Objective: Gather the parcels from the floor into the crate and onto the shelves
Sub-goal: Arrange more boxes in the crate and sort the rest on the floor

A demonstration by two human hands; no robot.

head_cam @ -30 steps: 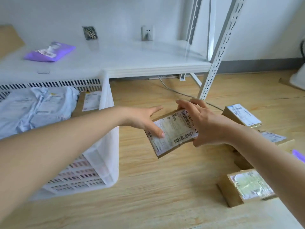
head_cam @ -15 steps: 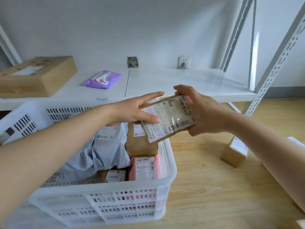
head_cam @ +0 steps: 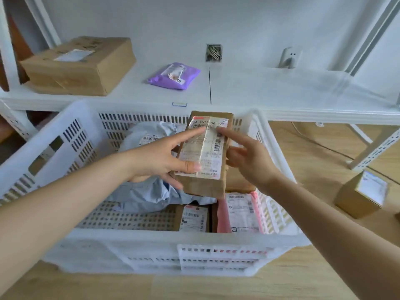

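A brown cardboard parcel (head_cam: 205, 182) with a white shipping label hangs over the middle of the white slotted crate (head_cam: 65, 135). My left hand (head_cam: 160, 161) grips its left side, thumb on the label and fingers underneath. My right hand (head_cam: 246, 159) touches the parcel's right edge with fingers straight, the index tip on the label's top. Inside the crate lie light-blue poly bags (head_cam: 147, 193), a pink parcel (head_cam: 240, 211), a small brown labelled parcel (head_cam: 193, 219) and another brown one (head_cam: 238, 182) partly hidden under the held parcel.
Behind the crate runs a low white shelf (head_cam: 281, 92) carrying a large cardboard box (head_cam: 80, 66) and a purple pouch (head_cam: 174, 75). A small labelled box (head_cam: 361, 194) sits on the wooden floor at right, near the shelf's perforated upright (head_cam: 378, 146).
The parcel travelled left from above the floor to above the crate and turned lengthwise. My right hand's grip loosened to straight fingers while the left took hold.
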